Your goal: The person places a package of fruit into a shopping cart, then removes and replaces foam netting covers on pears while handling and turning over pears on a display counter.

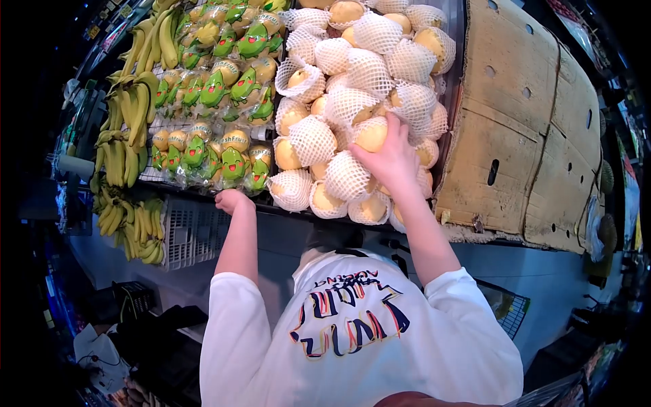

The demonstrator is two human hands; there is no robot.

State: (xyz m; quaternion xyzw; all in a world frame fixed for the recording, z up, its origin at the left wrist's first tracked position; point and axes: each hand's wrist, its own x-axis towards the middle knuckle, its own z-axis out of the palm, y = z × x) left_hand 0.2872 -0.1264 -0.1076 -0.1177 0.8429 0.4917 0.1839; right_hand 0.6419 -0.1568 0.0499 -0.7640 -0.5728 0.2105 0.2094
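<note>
My right hand [390,154] is wrapped round a pale yellow round fruit [371,136] in a white foam net, thumb on one side and fingers on the other. The fruit sits among a heap of similar foam-netted fruits [313,140]; its exact kind is not clear. At the front of the display, my left hand [234,201] is closed over the stand's dark edge [271,202], its fingertips partly hidden. Just beyond it lie clear bags of yellow-brown fruit [234,163] printed with a green cartoon figure.
Bunches of bananas [129,108] line the left side, with more lower down beside a white plastic crate [193,234]. Flattened brown cardboard [508,136] covers the stand on the right. A wire basket [505,305] is low at the right, above the grey floor [285,237].
</note>
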